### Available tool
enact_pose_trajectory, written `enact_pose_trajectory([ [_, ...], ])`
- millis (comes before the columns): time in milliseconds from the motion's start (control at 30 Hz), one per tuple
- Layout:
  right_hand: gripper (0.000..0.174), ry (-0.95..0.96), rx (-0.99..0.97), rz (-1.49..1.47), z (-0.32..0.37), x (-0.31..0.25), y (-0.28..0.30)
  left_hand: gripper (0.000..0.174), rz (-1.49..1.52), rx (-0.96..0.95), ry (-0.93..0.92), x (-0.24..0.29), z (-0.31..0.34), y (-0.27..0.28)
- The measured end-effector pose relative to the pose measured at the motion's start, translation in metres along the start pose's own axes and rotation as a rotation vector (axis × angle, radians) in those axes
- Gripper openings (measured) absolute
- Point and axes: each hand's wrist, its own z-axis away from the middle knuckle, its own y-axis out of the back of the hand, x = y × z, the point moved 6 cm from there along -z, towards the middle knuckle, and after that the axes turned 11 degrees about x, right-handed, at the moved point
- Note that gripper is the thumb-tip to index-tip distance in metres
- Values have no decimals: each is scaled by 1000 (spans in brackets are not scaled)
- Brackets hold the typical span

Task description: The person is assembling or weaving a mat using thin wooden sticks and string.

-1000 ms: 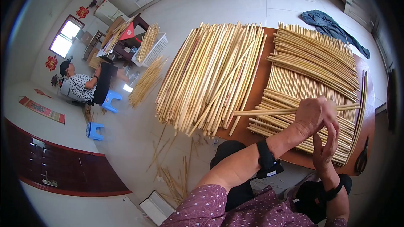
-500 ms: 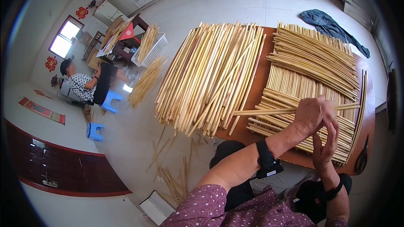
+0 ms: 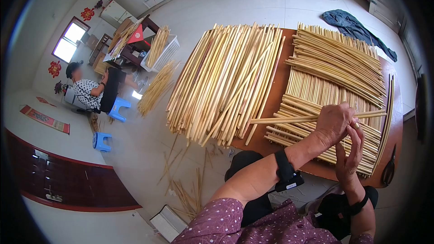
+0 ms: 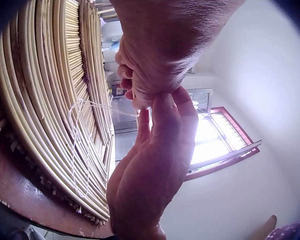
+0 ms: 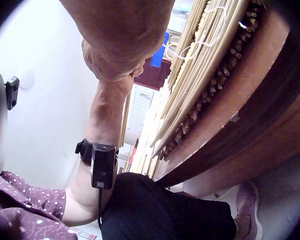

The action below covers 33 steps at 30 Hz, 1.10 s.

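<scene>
Left hand (image 3: 333, 124) fisted on the white string (image 4: 105, 106); right hand (image 3: 348, 156) straight-fingered against it. I fear a hard tug scatters the stacked reeds (image 3: 334, 63).

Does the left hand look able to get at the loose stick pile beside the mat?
Probably yes: the left hand, which seems to pinch a white string, is above the mat; the stick pile lies alongside, nothing between.

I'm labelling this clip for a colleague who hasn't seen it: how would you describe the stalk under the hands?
On the brown table a loose pile of stalks lies left and a woven mat right. The stalk lies crosswise on the mat's near part, passing beneath the left hand. Unlike its neighbours, its end juts left beyond the mat's edge over bare table, toward the pile.
</scene>
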Motion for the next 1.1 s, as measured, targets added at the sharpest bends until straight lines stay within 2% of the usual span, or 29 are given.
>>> enact_pose_trajectory([
  [1100,49,-46,-31,-11,-2,13,19,22,-46,-8,-71,5,-3,-18],
])
